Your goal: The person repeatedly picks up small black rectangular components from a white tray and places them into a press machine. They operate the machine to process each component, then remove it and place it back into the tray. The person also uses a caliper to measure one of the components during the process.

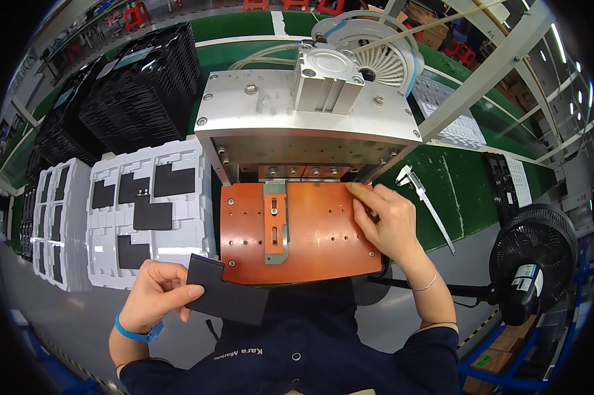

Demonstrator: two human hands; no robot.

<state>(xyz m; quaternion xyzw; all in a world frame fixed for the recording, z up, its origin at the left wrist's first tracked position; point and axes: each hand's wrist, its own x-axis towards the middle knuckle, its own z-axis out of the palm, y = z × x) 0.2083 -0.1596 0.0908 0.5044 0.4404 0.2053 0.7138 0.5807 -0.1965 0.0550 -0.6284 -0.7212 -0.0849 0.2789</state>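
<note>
My left hand (157, 294) grips a flat black L-shaped piece (234, 299) between thumb and fingers, in front of the press's left corner. My right hand (392, 217) lies at the right side of the orange base plate (323, 253). Its index finger reaches to the plate's back edge and the thumb is spread apart from it; no held thing shows. On the plate, left of the middle, is a slotted orange and metal stop block (275, 224). Behind rises the metal press (264, 108) with a cylinder (328, 76) on top.
At left, a white tray (106, 220) holds several similar black pieces (153, 214), beside another white tray stack (66, 230). Black trays (139, 85) are piled behind. A caliper (428, 207) lies on the green bench at right, near a black fan (534, 253). A reel (376, 56) stands behind.
</note>
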